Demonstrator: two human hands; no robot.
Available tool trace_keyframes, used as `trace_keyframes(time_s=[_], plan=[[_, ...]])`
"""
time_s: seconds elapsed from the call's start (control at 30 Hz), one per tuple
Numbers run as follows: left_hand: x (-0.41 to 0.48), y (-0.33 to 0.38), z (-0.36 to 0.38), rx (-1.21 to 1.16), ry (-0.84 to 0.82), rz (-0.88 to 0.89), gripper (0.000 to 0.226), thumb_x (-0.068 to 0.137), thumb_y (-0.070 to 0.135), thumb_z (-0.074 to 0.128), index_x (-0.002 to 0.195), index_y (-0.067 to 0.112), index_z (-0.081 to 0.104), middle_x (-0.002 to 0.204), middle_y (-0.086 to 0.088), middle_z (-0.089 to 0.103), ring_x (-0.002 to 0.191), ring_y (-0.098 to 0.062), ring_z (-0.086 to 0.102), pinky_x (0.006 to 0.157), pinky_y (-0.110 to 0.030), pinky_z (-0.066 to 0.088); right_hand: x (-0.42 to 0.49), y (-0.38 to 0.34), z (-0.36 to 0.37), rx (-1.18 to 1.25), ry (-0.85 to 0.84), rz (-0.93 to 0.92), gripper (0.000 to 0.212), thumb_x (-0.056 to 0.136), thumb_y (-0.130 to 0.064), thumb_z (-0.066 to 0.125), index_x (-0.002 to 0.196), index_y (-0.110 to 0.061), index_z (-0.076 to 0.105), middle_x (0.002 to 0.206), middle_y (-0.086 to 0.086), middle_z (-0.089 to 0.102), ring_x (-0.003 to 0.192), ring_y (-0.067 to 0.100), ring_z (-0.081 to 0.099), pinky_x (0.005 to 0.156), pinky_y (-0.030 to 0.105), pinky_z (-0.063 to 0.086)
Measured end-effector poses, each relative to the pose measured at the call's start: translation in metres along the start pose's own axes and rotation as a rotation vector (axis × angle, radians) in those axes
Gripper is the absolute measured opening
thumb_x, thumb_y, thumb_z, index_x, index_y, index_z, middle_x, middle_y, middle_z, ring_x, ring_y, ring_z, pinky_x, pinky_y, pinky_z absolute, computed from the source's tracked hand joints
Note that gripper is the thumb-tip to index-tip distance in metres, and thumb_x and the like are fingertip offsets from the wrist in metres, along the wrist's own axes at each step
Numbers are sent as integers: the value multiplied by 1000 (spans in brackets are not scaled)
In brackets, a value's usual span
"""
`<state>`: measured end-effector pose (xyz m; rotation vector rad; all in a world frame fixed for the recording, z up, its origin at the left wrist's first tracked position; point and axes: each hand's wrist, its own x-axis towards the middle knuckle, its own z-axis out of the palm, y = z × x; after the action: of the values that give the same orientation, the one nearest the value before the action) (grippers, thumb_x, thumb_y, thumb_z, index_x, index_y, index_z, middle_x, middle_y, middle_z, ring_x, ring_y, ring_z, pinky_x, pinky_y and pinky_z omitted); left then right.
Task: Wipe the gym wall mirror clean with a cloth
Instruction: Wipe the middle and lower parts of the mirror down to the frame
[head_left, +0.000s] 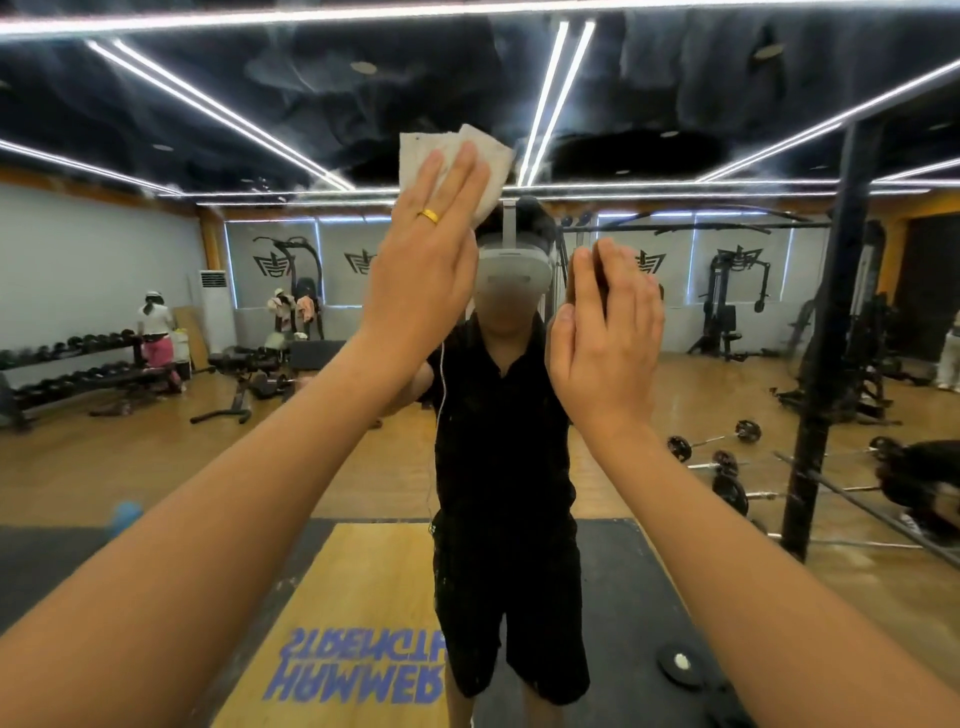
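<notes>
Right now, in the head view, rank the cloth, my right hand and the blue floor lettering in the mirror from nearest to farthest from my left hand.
1. cloth: pressed flat against the mirror under the fingers of the left hand, touching it.
2. right hand: beside it on the right, apart.
3. blue floor lettering: reflected low in the mirror, farthest.
</notes>
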<state>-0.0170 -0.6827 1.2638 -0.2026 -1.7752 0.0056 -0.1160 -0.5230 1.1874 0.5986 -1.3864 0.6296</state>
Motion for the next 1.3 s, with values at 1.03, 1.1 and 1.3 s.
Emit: trace_keyframes(time_s=[1.03,1.1,1.3], plan=[[42,73,33,1,-96,83,52,106,19,42,159,20,39,168,0,31,156,-29,22,115,-35,37,0,2,2,30,9,-10,49,104,-16,55,150,-2,47,158,20,43,150,33,37,123,53,29],[40,62,27,26,-113,143,53,105,16,44,158,16,41,167,-2,34,155,-31,25,116,-39,37,-1,4,2,2,-16,-16,49,107,-19,45,153,-3,44,161,19,39,152,33,34,124,54,27],[-4,6,1,67,-81,177,52,104,8,49,155,10,44,164,-5,38,155,-31,27,120,-48,35,-1,7,0,-43,-61,-17,54,109,-24,34,159,-6,31,167,17,28,156,30,24,129,49,15]])
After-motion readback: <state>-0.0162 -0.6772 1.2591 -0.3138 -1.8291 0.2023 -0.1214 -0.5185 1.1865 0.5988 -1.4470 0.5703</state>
